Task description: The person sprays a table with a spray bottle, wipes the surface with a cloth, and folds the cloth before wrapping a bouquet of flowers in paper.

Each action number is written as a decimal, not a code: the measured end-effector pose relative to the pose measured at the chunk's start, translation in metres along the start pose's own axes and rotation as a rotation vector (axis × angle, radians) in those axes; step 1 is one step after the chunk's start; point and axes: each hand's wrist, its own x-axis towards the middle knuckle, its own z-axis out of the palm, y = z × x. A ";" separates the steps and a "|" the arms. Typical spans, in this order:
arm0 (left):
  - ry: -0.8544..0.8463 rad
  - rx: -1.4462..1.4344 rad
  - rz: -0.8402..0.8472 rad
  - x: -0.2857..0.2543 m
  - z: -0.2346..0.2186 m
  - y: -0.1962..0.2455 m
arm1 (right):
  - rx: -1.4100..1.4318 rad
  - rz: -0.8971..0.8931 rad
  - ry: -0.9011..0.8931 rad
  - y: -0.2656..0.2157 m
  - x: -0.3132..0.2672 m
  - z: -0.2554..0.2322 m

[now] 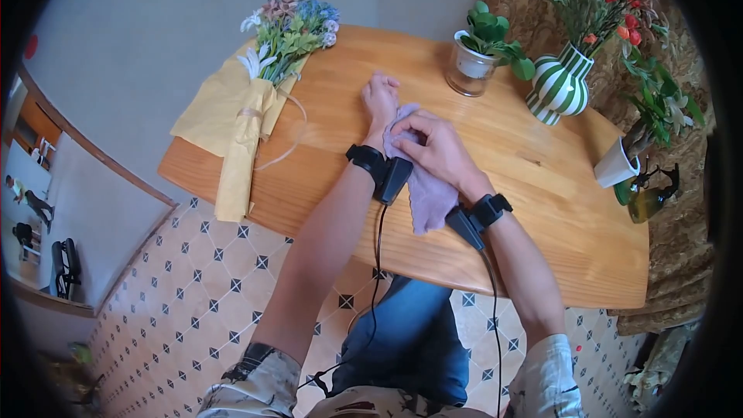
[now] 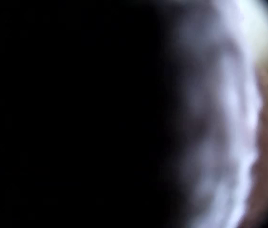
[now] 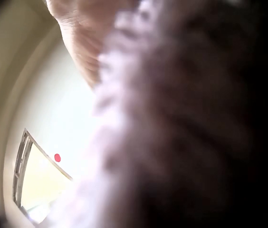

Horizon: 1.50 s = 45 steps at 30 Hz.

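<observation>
- At the middle of the wooden table, the lavender cloth lies between the two forearms, its upper end bunched at the hands and its lower end hanging loose toward the near edge.
- Right hand: thumb and fingers are bent and clamped on the bunched cloth, beside the left wrist. This grip probably serves to press the fabric against the inner side of the left hand and wrist.
- Left hand: fingers lie together, loosely bent, with nothing visible in them. The hand is raised on edge, apparently to present its palm side to the cloth.
- Wrist cameras: the left unit and right unit are strapped to the wrists. Both wrist views are largely blocked by blurred fabric, so finger contact cannot be confirmed there.
- Left end of table: a bouquet lies in yellow wrapping paper, gathered at the stems by a tie, presumably to keep the bundle together.
- Far side: a leafy plant stands in a glass pot, next to a green-and-white striped vase of flowers.
- Right edge: a white pot and a spray bottle stand side by side, seemingly set there to leave working room.
</observation>
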 end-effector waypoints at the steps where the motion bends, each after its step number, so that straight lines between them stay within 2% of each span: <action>1: 0.014 0.010 0.031 0.000 -0.001 0.000 | 0.011 0.009 -0.027 -0.001 0.001 -0.001; 3: 0.026 0.017 0.062 -0.001 -0.001 0.001 | 0.020 0.016 -0.054 -0.001 0.001 -0.004; 5: 0.087 0.059 0.128 0.001 0.000 -0.001 | -0.076 -0.074 -0.092 0.000 0.001 -0.006; 9: 0.094 0.115 0.157 -0.001 -0.002 0.000 | -0.091 -0.038 -0.093 -0.002 -0.003 -0.009; 11: 0.149 0.140 0.179 -0.004 -0.002 0.001 | -0.294 -0.046 -0.125 0.006 -0.003 -0.014; 12: 0.145 0.139 0.177 -0.006 -0.002 0.002 | -0.296 -0.044 -0.121 0.009 -0.004 -0.016; 15: 0.142 0.211 0.154 -0.008 -0.001 0.006 | -0.346 0.029 -0.090 0.011 -0.004 -0.023; 17: 0.164 0.354 0.292 -0.007 -0.002 0.003 | -0.451 0.045 -0.033 0.015 -0.008 -0.026; 21: 0.129 0.297 0.331 -0.006 -0.001 0.000 | -0.437 0.132 -0.027 0.012 -0.017 -0.036; 23: 0.124 0.312 0.363 -0.006 0.000 -0.001 | -0.486 -0.088 -0.034 0.006 -0.029 -0.037; 27: 0.124 0.330 0.326 -0.012 0.001 0.002 | -0.611 -0.093 -0.092 0.019 -0.051 -0.035; 33: 0.089 0.339 0.286 -0.009 -0.004 -0.002 | -0.452 0.055 -0.222 0.038 -0.059 -0.065; 36: 0.089 0.429 0.279 -0.010 -0.005 0.000 | -0.539 0.096 -0.193 0.055 -0.073 -0.093; 39: 0.091 0.489 0.263 -0.009 -0.006 -0.001 | -0.588 0.212 -0.155 0.076 -0.096 -0.131; 41: 0.086 0.510 0.277 -0.010 -0.006 -0.001 | -0.597 0.293 -0.038 0.092 -0.115 -0.159; 45: 0.088 0.573 0.200 -0.013 -0.005 0.006 | -0.669 0.403 0.049 0.118 -0.157 -0.202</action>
